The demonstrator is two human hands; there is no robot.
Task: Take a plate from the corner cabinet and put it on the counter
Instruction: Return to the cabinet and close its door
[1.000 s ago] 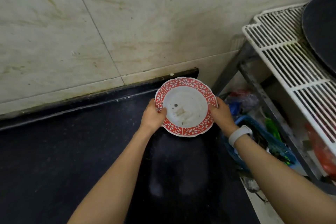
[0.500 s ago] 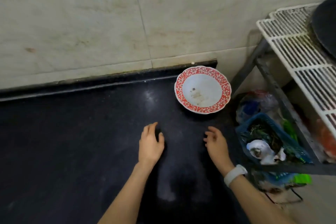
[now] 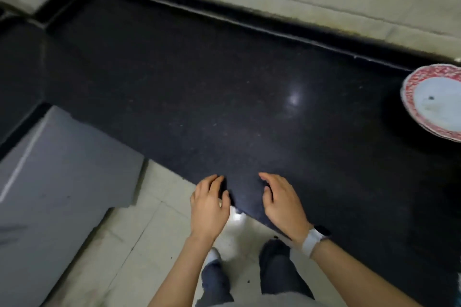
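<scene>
Head view showed the plate [image 3: 435,102] flat on the counter [image 3: 224,87] at the frame's right edge, partly cropped. It lay well apart, up-right of both hands; the right hand [image 3: 283,204] was nearer. That hand and the left hand [image 3: 208,207] were loosely spread, holding nothing.

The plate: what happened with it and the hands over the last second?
Both hands let go of the plate and drew back toward the counter's near edge; left hand and right hand are now empty. The plate stayed on the counter by the wall.
</scene>
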